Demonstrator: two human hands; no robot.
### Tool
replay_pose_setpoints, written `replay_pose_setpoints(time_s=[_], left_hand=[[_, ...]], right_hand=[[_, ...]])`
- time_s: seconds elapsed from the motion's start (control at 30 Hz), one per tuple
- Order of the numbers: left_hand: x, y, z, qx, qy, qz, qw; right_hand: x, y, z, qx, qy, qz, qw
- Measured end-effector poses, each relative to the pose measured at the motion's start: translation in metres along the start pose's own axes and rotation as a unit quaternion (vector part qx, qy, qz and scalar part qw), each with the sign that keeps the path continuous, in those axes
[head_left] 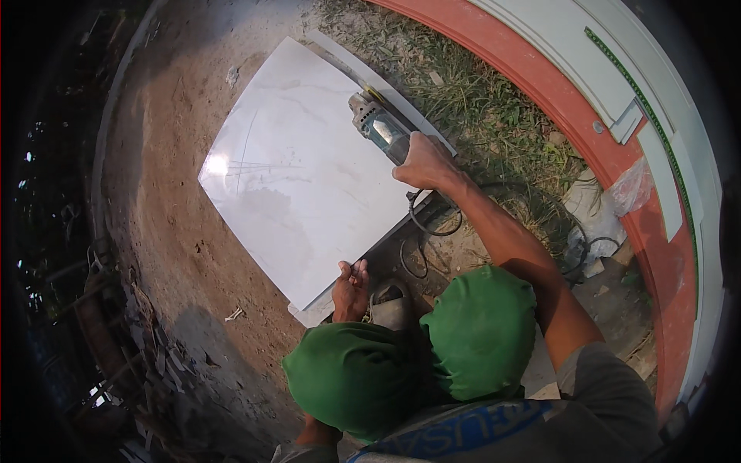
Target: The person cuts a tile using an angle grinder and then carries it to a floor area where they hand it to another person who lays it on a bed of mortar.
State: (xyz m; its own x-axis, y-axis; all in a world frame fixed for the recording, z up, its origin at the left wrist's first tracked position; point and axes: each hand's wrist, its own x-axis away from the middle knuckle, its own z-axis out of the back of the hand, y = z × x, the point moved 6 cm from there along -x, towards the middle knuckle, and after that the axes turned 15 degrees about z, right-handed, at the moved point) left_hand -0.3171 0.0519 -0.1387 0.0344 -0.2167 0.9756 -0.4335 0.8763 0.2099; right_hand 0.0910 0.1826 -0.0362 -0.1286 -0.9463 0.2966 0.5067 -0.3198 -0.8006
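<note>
My right hand [428,162] is wrapped round the body of an angle grinder [382,131], dark teal with a grey head. The grinder lies over the right edge of a large glossy white tile [285,147], its head pointing away from me; I cannot make out its disc. Thin dark lines cross the tile's left part. At the tile's near edge, my left hand [351,292] has its fingers curled against the rim, closed on it. A pale strip [370,77] runs along the tile's far right side. The grinder's black cord [436,231] loops down beside my right forearm.
My knees in green cloth [478,332] rise close to the tile, with a sandal [391,305] between them. Grass [463,100] borders the right side, before a red ledge [532,81] holding pale panels. Crumpled plastic [594,224] lies right. Scrap pieces [166,370] litter the lower left.
</note>
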Motion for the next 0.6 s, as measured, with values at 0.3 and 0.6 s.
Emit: replay_pose_setpoints(time_s=[0.3, 0.6], left_hand=[[0.005, -0.001, 0.000, 0.000, -0.004, 0.003, 1.000], [0.016, -0.002, -0.010, -0.008, -0.003, 0.003, 1.000]], right_hand=[[-0.024, 0.000, -0.008, -0.023, -0.030, -0.005, 0.999], [-0.036, -0.003, -0.003, -0.027, -0.022, -0.001, 0.999]])
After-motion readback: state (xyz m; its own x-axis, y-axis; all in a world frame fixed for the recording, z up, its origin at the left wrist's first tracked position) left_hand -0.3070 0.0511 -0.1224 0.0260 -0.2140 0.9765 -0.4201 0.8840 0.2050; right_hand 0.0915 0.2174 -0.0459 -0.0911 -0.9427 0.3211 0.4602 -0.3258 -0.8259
